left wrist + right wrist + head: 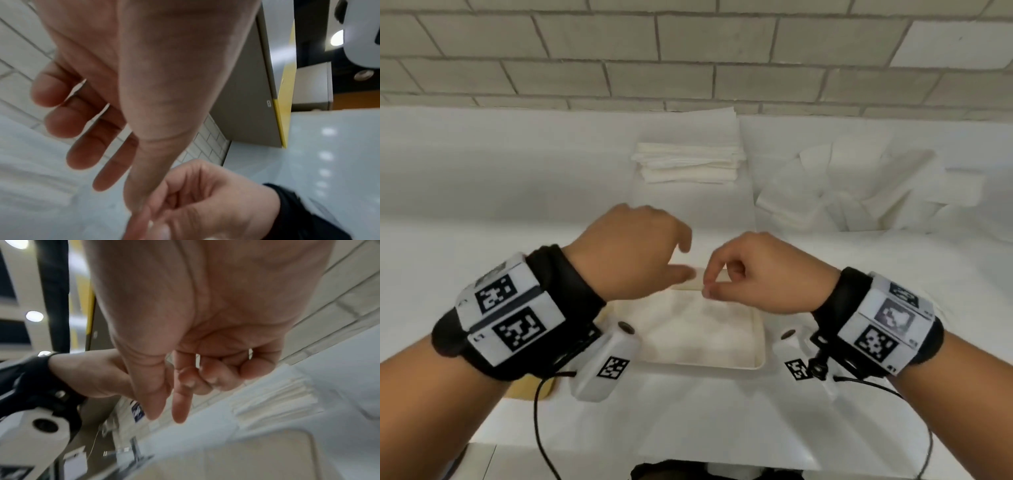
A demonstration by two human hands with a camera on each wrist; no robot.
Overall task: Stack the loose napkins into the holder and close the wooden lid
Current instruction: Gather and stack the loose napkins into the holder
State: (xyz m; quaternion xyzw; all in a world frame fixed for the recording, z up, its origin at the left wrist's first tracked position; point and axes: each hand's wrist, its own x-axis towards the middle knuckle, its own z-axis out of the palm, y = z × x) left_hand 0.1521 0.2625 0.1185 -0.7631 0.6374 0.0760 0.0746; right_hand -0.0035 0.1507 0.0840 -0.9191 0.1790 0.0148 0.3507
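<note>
A cream napkin holder [758,342] lies in front of me, with white napkins [695,329] flat inside it. Both hands hover over its far rim. My left hand [681,263] has relaxed, spread fingers [86,155] and holds nothing. My right hand [710,284] has curled fingers, with thumb and forefinger pointing down side by side [165,417]; nothing shows between them. The left thumb touches the right hand's fingertips. The wooden lid [530,387] lies left of the holder, mostly hidden under my left wrist.
A neat stack of folded napkins [688,164] sits at the back centre near the tiled wall. Several loose napkins [859,195] lie fanned out at the back right. White paper covers the table [482,192].
</note>
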